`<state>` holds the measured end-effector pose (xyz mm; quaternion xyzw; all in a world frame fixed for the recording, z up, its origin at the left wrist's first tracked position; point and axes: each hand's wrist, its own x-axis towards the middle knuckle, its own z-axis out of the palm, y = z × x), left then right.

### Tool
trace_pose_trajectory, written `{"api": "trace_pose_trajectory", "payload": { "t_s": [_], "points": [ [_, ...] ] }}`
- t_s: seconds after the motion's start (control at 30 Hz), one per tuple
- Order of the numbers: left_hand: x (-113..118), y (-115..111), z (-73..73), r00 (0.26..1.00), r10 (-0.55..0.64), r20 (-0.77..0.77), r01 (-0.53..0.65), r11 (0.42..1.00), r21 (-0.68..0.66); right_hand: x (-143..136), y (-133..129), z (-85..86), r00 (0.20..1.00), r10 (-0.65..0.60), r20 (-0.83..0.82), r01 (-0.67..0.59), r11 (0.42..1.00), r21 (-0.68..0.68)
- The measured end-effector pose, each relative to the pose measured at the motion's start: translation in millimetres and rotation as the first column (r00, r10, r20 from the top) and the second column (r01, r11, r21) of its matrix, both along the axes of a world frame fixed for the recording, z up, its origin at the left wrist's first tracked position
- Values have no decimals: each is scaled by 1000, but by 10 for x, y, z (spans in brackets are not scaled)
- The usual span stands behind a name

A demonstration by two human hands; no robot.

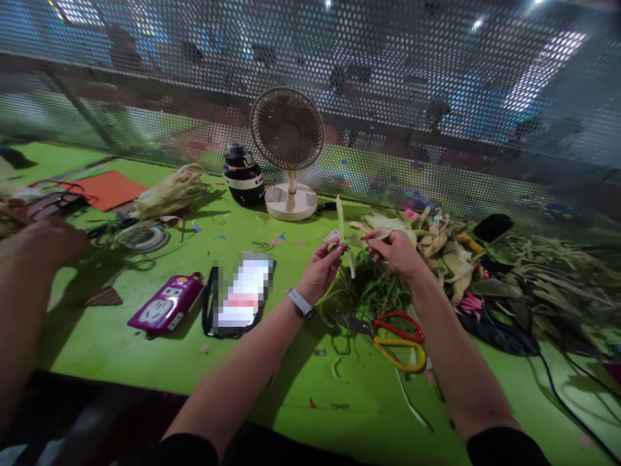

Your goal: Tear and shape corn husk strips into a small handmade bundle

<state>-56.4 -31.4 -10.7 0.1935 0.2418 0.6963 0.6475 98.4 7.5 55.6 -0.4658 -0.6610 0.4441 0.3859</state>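
My left hand (324,266), with a watch on its wrist, pinches a pale dried husk strip (340,223) that stands up from the fingers. To its right, my right hand (394,251) is closed on another part of the pale husk, stretched between the two hands. Below them lies a tangle of green fibres (381,288). Nearer to me, scissors (398,340) with one red and one yellow handle rest on the green table (286,369). A heap of dried husks (451,255) spreads to the right of my right hand.
A fan (291,204) and black bottle (244,178) stand at the back before a perforated metal screen (194,97). A phone (245,294) and purple power strip (167,304) lie left. Another person's hand (53,243) reaches in at far left. Black cables (557,382) run along the right.
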Motion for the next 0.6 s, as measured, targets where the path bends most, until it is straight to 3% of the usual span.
{"api": "trace_pose_trajectory", "payload": {
  "t_s": [0.17, 0.33, 0.43, 0.6],
  "points": [
    [43, -8, -31, 995, -28, -94, 36, 996, 84, -57, -152, 132, 988, 13, -152, -8, 999, 34],
    [64, 0, -62, 986, -52, -161, 74, 987, 139, -157, -238, 128, 979, 137, -154, -120, 987, 109],
    [33, 0, -42, 991, -33, -132, 52, 988, 145, -161, -212, 95, 987, 129, -98, -116, 984, 136],
    [-35, 5, 16, 1000, 8, 15, -8, 999, 33, -126, -146, 47, 997, 42, -59, -35, 993, 114]
  ]
}}
